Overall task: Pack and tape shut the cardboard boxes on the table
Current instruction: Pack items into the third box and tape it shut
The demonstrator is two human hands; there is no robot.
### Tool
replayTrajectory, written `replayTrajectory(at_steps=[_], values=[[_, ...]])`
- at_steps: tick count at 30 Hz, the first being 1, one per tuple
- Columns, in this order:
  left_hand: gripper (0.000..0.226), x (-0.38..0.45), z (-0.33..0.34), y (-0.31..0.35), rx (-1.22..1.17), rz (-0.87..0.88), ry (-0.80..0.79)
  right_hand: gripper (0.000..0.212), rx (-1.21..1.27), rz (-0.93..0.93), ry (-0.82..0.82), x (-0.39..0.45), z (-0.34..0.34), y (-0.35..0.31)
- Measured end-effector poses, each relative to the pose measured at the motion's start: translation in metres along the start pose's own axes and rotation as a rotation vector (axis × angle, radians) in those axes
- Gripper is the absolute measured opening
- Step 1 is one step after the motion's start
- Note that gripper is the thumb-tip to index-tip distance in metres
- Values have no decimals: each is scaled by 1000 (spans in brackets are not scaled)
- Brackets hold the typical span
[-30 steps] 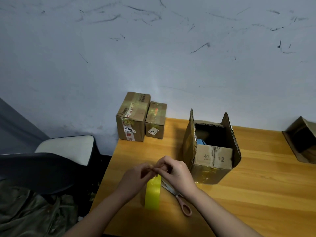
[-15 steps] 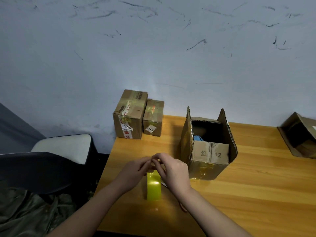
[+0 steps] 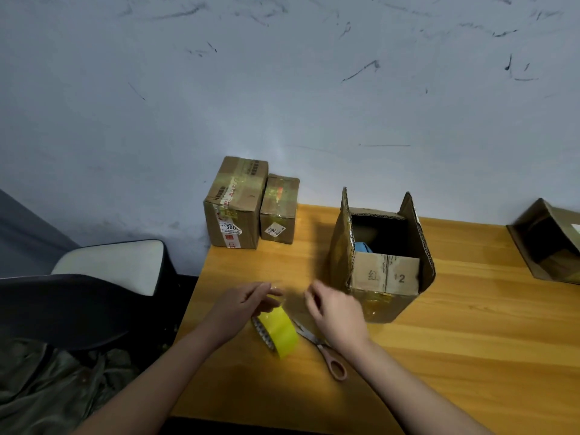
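My left hand (image 3: 243, 304) pinches something clear and filmy between thumb and fingertips, which looks like the free end of the tape, just above the yellow tape roll (image 3: 279, 334) that stands tilted on edge on the wooden table (image 3: 470, 340). My right hand (image 3: 337, 312) is a little apart from it with fingers curled inward; whether they grip the other end of the strip I cannot tell, as the film between the hands is blurred. Pink-handled scissors (image 3: 326, 351) lie flat on the table, partly under my right wrist, touching or nearly touching the roll. Just beyond my right hand the open cardboard box (image 3: 384, 274) stands upright, two flaps raised, marked "12" on its near flap, with something blue (image 3: 362, 248) inside. At the table's far left corner, against the wall, two taped boxes (image 3: 233, 211) stand side by side. Another open box (image 3: 549, 243) lies tipped at the right edge. A dark chair (image 3: 78, 302) stands left of the table.
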State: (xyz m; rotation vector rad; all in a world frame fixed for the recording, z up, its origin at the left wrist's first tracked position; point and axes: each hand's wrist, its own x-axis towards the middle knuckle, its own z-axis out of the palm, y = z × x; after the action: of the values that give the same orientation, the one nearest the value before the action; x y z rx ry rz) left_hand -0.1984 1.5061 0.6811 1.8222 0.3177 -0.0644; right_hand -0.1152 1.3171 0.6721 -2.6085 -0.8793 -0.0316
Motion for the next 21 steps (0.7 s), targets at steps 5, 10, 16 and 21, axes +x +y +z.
replayTrajectory(at_steps=[5,10,16,21], values=[[35,4,-2,2,48,-36,-77,32,-346,213,-595,-32,48,43],[34,7,-8,7,43,-58,-147,58,-293,323,-560,-54,60,63],[37,11,-13,16,59,-86,-239,42,-239,336,-623,-51,47,64],[38,14,-21,14,65,-117,-276,16,619,520,-517,-56,24,76]])
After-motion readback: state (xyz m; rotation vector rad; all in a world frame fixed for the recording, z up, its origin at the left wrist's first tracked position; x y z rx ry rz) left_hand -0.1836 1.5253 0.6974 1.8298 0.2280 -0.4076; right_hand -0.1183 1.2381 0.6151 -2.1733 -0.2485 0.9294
